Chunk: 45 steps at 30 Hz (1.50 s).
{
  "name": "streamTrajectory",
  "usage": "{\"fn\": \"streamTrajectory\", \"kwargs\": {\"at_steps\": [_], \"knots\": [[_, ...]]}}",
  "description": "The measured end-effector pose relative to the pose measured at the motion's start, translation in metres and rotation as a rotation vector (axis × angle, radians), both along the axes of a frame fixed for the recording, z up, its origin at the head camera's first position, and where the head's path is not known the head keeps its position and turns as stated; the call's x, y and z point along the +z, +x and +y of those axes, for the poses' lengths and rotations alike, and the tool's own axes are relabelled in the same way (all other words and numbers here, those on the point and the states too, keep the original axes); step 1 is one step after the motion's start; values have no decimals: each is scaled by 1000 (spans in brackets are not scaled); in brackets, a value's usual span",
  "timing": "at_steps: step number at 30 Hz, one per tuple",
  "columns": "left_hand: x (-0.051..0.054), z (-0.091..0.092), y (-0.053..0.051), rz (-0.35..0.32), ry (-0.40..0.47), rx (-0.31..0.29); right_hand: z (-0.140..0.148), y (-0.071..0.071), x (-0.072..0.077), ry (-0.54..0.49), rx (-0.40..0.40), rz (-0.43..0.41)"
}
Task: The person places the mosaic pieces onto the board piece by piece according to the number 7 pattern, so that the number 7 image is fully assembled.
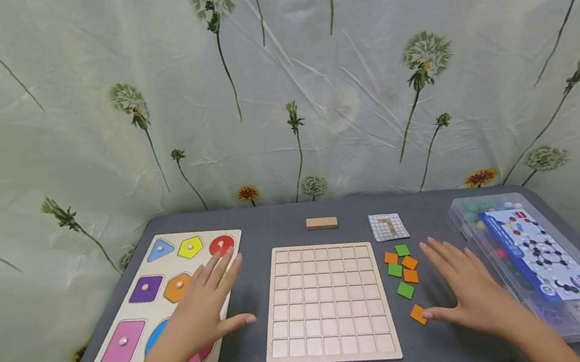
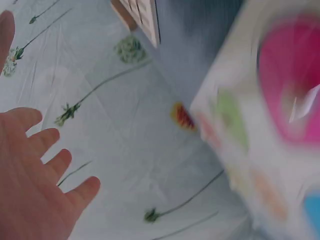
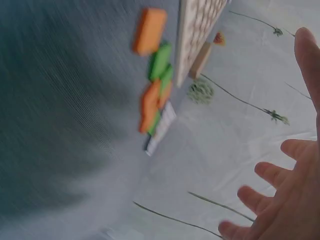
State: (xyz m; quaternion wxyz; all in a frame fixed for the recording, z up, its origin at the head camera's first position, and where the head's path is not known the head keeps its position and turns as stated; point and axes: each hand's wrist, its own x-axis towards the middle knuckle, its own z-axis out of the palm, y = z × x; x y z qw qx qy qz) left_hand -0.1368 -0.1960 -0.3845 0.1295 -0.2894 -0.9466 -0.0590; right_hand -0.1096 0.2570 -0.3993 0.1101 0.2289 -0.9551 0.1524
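My left hand (image 1: 202,311) is held over the wooden shape puzzle board (image 1: 161,313), fingers straight and thumb spread, holding nothing. My right hand (image 1: 469,292) hovers with extended fingers between the small tiles and the plastic case, also holding nothing. Its thumb tip is near an orange tile (image 1: 418,314); whether they touch I cannot tell. Several green and orange square tiles (image 1: 405,291) lie loosely in a column. Between the hands lies a wooden grid board (image 1: 327,305) with bare squares. In the right wrist view, the tiles (image 3: 150,31) appear blurred beside the grid board.
Behind the grid board lies a wooden block (image 1: 321,223). A pattern card (image 1: 388,226) with a coloured grid sits above the tiles. On the right stands a clear plastic case (image 1: 577,320) with a molecule-picture booklet (image 1: 545,250). A flower-printed curtain (image 1: 331,76) hangs behind the grey table.
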Motion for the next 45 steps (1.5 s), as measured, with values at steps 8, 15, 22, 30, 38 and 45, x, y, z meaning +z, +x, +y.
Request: {"fn": "streamTrajectory", "kwargs": {"at_steps": [8, 15, 22, 30, 38, 45], "knots": [[-32, 32, 9, -189, 214, 60, -9, 15, -32, -189, -24, -226], [-53, 50, 17, -421, 455, 189, -15, 20, -48, -280, -38, -310], [-72, 60, 25, -426, 549, 177, -21, 20, -57, -289, -183, -309], [-78, 61, 27, -362, 534, 174, -26, 17, -57, -293, -212, -236], [-80, 61, 28, -348, 530, 160, -37, 0, -38, -349, -125, -116], [-84, 61, 27, -336, 537, 153, -61, -20, -21, -447, -20, -26]]}}
